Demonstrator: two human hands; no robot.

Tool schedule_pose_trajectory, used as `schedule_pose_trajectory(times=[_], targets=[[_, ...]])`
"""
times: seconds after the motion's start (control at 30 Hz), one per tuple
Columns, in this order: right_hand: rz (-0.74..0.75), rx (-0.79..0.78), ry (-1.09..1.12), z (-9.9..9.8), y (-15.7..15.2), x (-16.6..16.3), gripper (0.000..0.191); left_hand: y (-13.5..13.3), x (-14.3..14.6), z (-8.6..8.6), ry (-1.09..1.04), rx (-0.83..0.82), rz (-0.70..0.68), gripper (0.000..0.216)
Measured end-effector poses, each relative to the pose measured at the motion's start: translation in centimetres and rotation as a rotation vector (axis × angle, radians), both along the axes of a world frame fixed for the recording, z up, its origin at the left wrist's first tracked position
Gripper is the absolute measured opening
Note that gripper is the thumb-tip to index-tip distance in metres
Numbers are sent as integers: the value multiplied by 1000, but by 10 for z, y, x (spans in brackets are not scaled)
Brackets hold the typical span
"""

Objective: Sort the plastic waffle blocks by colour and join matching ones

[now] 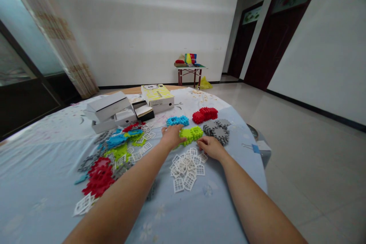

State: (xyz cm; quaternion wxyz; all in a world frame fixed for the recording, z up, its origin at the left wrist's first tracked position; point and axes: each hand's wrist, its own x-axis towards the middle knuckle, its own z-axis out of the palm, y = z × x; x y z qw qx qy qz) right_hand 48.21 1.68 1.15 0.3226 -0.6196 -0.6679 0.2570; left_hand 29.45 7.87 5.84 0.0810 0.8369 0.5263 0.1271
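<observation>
My left hand (171, 136) is at the left end of a pile of lime-green interlocking plastic pieces (192, 134). Its thumb and fingers are apart, with the thumb against the pile. My right hand (212, 147) is at the pile's lower right, its fingers drawn together; whatever they hold is hidden. Just below lies a heap of white plastic window-frame pieces (185, 167). Beyond my hands sit blue pieces (177, 121) and red pieces (205, 114). Grey pieces (219, 131) are grouped right beside my right hand.
Mixed red, blue, green, grey and white pieces (100, 175) spread left of my left forearm. Behind them are an opened white box (108, 106), a small black box (144, 111) and a yellow-and-white box (157, 97). A stool (264, 150) stands past the table's right edge.
</observation>
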Motion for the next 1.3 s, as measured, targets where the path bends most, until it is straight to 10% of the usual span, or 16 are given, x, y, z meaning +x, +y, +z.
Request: schedule_pose_trajectory(times=[0.2,0.63,1.03,1.3], targets=[[5,-2,6,-2,-1,0,26,-3,-16,10,-14,31,10,65],[19,-4,26,-4,-2,2,29,-26,-166,21,-97,-51,214,57],[-2,-13,26,-7,-2,3,30,-37,-166,0,257,6,209,40],[-9,-27,37,-8,-1,4,28,-42,-165,9,106,-9,224,31]])
